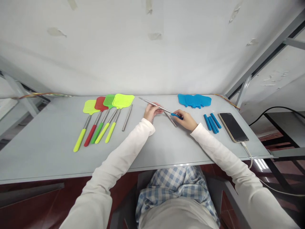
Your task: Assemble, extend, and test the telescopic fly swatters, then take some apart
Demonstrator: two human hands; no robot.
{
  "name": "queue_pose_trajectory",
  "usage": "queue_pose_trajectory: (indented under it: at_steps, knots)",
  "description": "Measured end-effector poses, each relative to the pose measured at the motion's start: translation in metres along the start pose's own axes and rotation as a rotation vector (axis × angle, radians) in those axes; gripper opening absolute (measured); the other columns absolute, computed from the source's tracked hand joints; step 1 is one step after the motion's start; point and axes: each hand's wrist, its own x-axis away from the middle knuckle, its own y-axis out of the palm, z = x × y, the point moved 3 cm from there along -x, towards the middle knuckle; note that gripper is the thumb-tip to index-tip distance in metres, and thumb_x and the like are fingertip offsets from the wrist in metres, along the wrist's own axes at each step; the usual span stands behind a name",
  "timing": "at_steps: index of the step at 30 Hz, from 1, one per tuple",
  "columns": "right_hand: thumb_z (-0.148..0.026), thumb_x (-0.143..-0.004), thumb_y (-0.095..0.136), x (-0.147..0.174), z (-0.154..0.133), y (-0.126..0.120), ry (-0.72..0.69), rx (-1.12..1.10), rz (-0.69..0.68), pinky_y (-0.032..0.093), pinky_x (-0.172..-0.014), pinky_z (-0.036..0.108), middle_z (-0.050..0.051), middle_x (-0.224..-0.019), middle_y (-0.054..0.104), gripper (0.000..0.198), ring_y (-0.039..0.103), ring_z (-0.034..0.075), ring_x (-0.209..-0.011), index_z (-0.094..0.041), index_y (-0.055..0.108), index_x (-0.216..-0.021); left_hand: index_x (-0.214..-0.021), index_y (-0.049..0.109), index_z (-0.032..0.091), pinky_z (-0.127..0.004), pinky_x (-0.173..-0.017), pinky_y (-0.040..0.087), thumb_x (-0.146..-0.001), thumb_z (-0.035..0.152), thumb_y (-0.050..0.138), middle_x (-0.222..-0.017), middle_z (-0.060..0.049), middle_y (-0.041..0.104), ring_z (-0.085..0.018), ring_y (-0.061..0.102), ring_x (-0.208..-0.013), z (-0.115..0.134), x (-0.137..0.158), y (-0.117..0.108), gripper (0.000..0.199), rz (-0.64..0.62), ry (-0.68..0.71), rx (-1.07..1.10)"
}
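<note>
My left hand (152, 112) is closed around a thin metal rod (164, 109) that slants down from upper left to lower right. At the rod's lower right end is a blue handle grip (176, 116), pinched in my right hand (187, 121). Grip and rod meet end to end; how deep the rod sits inside cannot be seen. Below the rod, another metal rod (172, 121) lies on the table, partly hidden by my left hand. A further metal rod (127, 118) rests to the left of my hands.
Several fly swatters (102, 122) in yellow, red and green lie at left. Blue swatter heads (194, 100) are at the back right, with several loose blue grips (212, 123) nearer. A phone (233, 127) on a white cable is at the right of the grey table (154, 156).
</note>
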Motion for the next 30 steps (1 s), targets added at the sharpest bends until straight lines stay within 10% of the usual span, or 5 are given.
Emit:
queue_pose_trajectory:
  at_steps: [21,30]
  knots:
    - [-0.042,-0.09,0.051,0.006,-0.004,-0.007,-0.233,0.014,0.229,0.047,-0.079,0.036,0.008,-0.101,0.069,0.027,0.062,0.022,-0.089,-0.023,0.064,-0.103,-0.091,0.058,0.015,-0.029,-0.071,0.056,-0.06,0.049,0.079,-0.08,-0.005,0.071,-0.018,0.07,-0.075,-0.002,0.012,0.015,0.051,-0.19,0.014,-0.134]
    - [-0.04,-0.092,0.043,0.013,-0.016,0.005,-0.235,-0.081,0.153,0.046,-0.073,0.032,0.007,-0.092,0.062,0.025,0.058,0.018,-0.082,-0.02,0.051,-0.103,-0.102,0.06,0.017,-0.02,-0.055,0.048,-0.076,0.05,0.065,-0.076,-0.001,0.065,-0.01,0.061,-0.063,-0.016,0.026,0.032,0.042,-0.29,0.096,-0.427]
